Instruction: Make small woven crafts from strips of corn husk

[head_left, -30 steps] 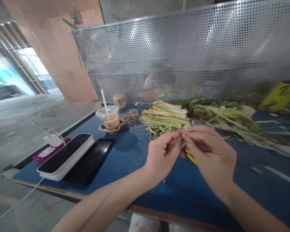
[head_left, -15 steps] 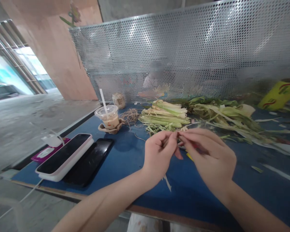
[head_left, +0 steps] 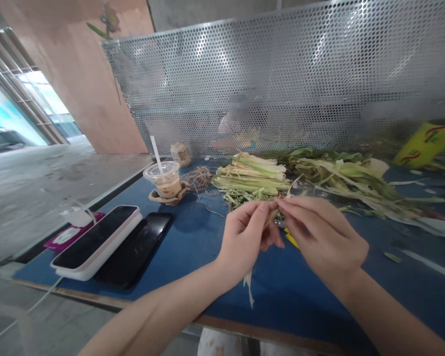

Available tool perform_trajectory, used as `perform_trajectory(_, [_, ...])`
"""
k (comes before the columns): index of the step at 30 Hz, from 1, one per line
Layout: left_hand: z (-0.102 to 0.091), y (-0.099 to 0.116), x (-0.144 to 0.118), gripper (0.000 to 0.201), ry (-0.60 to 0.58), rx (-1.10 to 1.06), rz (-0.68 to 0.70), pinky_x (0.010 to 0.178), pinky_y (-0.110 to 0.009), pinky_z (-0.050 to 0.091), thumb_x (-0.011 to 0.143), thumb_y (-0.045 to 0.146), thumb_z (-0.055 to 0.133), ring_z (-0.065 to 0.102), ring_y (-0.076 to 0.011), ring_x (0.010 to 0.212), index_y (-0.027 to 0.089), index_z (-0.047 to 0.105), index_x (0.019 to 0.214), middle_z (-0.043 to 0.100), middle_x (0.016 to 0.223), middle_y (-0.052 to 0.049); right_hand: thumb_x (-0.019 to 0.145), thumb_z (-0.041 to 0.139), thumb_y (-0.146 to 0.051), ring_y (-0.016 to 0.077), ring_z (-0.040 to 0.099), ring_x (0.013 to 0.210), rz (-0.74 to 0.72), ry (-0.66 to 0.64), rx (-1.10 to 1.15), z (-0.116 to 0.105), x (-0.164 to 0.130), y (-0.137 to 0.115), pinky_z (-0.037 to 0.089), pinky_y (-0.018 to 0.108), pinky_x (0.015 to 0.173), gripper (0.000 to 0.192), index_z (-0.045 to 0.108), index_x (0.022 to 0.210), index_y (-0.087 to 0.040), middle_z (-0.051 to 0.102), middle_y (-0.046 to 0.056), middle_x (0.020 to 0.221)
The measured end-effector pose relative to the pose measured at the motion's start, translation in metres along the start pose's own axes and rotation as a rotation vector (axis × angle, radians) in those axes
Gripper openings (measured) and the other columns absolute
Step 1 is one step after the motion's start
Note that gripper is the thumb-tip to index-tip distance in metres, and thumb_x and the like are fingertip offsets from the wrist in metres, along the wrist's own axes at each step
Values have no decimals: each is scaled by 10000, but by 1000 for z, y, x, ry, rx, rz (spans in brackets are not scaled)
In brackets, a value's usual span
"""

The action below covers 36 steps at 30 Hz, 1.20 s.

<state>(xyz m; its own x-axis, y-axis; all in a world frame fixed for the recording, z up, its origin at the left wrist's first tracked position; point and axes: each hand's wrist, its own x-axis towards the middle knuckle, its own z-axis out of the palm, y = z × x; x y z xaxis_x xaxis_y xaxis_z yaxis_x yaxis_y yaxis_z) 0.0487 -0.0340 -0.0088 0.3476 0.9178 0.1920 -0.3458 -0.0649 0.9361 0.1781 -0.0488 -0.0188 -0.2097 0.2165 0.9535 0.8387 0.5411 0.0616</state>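
a perforated metal screen (head_left: pixel 300 79) stands behind a blue table (head_left: pixel 193 242). a loose heap of green leaves (head_left: pixel 348 180) lies at the back, beside a neat bundle of strips (head_left: pixel 252 178). two phones (head_left: pixel 111 242) rest at the left, near a plastic cup (head_left: pixel 163 179). above the table, the left hand (head_left: pixel 246 237) and right hand (head_left: pixel 319 237) meet, fingertips pressed together, both pinching a thin pale strip (head_left: pixel 272 213) whose end hangs below the left hand.

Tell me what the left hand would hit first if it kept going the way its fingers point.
Almost at once, the right hand: the left hand points up and right, its fingertips meeting the right's on a pale husk strip. Beyond lies the husk pile; depth is unclear.
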Motion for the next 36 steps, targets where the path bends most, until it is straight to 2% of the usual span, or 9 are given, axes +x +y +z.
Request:
perform_trajectory(5, [0, -1, 1, 170, -67, -19, 10, 340, -148, 288, 807, 262, 491, 351, -24, 311, 133, 560, 893, 557, 459, 34, 731, 593, -45, 155, 639, 772, 27, 19, -73, -1, 1, 2, 529, 268, 759, 213, 627, 886, -187, 664, 50, 844])
perform_trajectory(10, [-2, -2, 0, 158, -100, 60, 31, 372, -145, 311, 795, 281, 511, 364, -20, 350, 140, 518, 866, 573, 501, 28, 737, 569, -32, 167, 634, 767, 94, -5, 59, -1, 4, -1, 524, 294, 743, 219, 633, 841, -214, 653, 46, 819])
perform_trajectory(16, [-4, 0, 0, 124, -69, 130, 32, 385, -151, 315, 782, 265, 518, 364, -21, 366, 141, 512, 795, 560, 507, 25, 762, 568, -78, 146, 613, 772, 256, -96, 201, -5, 5, -1, 509, 275, 713, 173, 624, 812, -234, 641, 20, 828])
perform_trajectory(21, [-5, 0, 0, 78, -26, 152, 50, 385, -149, 320, 786, 219, 498, 373, -27, 369, 151, 534, 799, 564, 506, 31, 731, 611, -85, 140, 603, 783, 290, -128, 327, -5, 8, 0, 502, 261, 722, 142, 616, 766, -223, 630, 11, 799])
perform_trajectory(25, [-6, -5, -1, 91, -2, 216, 137, 404, -153, 340, 798, 228, 491, 418, -39, 401, 162, 543, 835, 571, 540, 28, 701, 643, -106, 145, 605, 791, 411, -128, 381, -6, 9, -2, 516, 236, 653, 116, 632, 728, -218, 631, 14, 822])
perform_trajectory(29, [-9, -9, -1, 94, 21, 360, 252, 525, -184, 436, 792, 211, 496, 550, -83, 529, 176, 561, 850, 579, 588, 19, 690, 647, -117, 161, 622, 759, 551, -141, 480, -7, 10, -3, 521, 226, 549, 101, 644, 683, -217, 642, 17, 790])
perform_trajectory(32, [-11, -10, -1, 116, 26, 451, 283, 592, -207, 472, 799, 211, 480, 585, -103, 580, 177, 571, 861, 590, 616, 10, 681, 648, -109, 158, 630, 710, 569, -134, 510, -8, 11, -2, 522, 225, 516, 114, 653, 669, -222, 653, 8, 755])
perform_trajectory(36, [-11, -11, -1, 131, 23, 504, 302, 597, -210, 477, 799, 200, 472, 599, -109, 586, 184, 574, 880, 607, 634, 6, 669, 652, -111, 151, 632, 648, 587, -139, 471, -9, 10, -1, 523, 222, 498, 124, 667, 683, -233, 668, -10, 719])
